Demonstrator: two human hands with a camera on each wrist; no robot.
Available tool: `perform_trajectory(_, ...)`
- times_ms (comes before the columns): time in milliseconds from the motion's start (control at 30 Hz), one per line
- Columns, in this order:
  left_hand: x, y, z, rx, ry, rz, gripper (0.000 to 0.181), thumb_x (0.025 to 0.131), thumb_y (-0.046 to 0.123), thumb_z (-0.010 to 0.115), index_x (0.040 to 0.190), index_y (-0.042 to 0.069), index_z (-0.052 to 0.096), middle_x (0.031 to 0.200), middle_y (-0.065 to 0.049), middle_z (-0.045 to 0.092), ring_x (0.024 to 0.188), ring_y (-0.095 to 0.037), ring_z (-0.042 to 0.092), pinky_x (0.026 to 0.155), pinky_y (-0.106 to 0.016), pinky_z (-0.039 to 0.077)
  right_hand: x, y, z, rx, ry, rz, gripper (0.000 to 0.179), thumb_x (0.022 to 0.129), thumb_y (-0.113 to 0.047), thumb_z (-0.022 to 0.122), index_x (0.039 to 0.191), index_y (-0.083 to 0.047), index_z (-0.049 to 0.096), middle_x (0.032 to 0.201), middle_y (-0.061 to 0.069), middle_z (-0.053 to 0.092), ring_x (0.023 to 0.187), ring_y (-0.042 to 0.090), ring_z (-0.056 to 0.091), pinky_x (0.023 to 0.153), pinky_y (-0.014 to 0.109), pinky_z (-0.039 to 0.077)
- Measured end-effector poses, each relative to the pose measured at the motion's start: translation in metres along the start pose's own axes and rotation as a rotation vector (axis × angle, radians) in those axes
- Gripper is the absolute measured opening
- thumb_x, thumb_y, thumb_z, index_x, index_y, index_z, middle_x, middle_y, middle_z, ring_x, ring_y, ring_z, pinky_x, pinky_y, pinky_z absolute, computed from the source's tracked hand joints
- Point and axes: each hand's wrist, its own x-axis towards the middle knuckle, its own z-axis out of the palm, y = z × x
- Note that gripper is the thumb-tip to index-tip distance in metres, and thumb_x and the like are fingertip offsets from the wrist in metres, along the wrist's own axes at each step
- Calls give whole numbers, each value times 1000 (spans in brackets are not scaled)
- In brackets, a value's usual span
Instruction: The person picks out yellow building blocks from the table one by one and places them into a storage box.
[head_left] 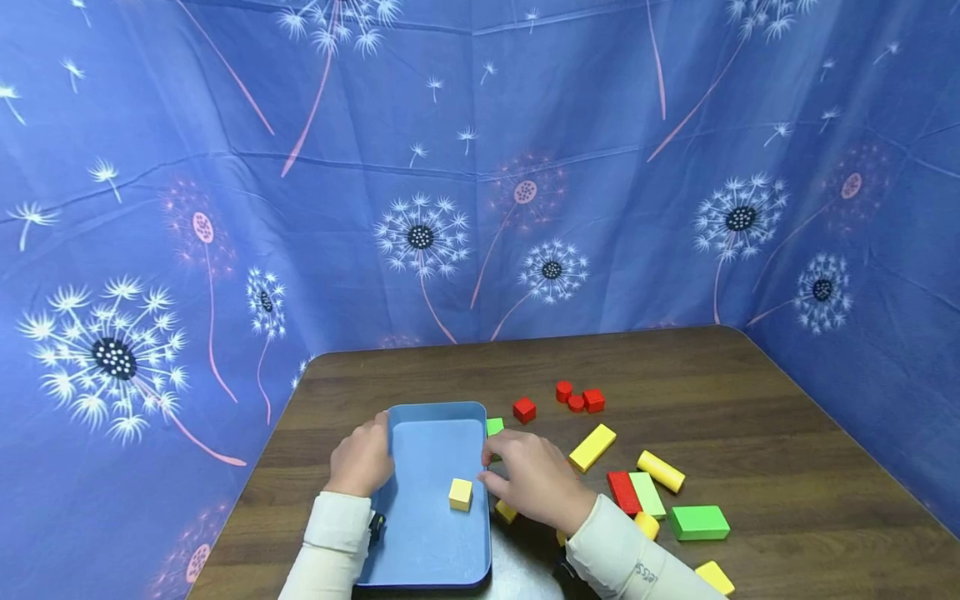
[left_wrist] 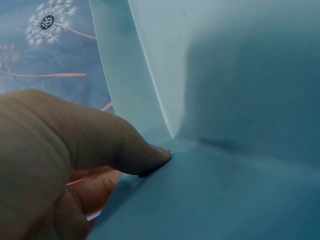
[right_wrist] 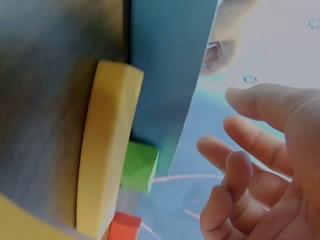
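Observation:
My left hand [head_left: 362, 458] grips the left wall of a shallow blue tray [head_left: 420, 550]; in the left wrist view its thumb [left_wrist: 142, 152] presses on the inner side while the other fingers lie outside. Inside the tray, right of its middle, sits a single yellow cube [head_left: 461, 494]. Over the tray's right rim hovers my right hand [head_left: 536, 475], fingers loosely spread and holding nothing. Along the tray's outer right side, the right wrist view has a long yellow block [right_wrist: 107, 150] and a green block [right_wrist: 140, 167], partly hidden by the hand in the head view.
Right of the tray lie a yellow bar [head_left: 592, 448], a yellow cylinder [head_left: 661, 472], a red block [head_left: 624, 492], a pale green block [head_left: 647, 495] and a green block [head_left: 699, 522]. Several small red pieces, including a cube [head_left: 524, 409], lie farther back. A blue dandelion-print cloth [head_left: 480, 208] hangs behind the table.

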Motion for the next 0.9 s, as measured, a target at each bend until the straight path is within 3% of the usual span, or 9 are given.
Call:
perform_trajectory(233,1,-2,-1,-3,-5,3,62,84,1,72,143,-3,54,117,-23,72,80,-37,72,61,-54,56,-1,11,-6,11,28,31,8,88,-26,79,88,-23,72,92,-10,69,57,3,45,52,21,41)
perform_trajectory(733,0,-1,1,-6,11,5,63,84,1,72,144,-4,54,116,-23,73,79,-36,72,61,-53,56,-6,25,-13,-62,42,130,8,85,-24,79,89,-26,72,95,-13,69,56,1,44,54,21,40)
perform_trajectory(900,-1,0,1,-8,9,3,62,84,0,72,144,-4,54,117,-23,73,81,-36,72,62,-54,56,-8,34,-15,-109,72,173,10,84,-24,81,89,-25,73,93,-11,70,64,2,49,59,23,43)
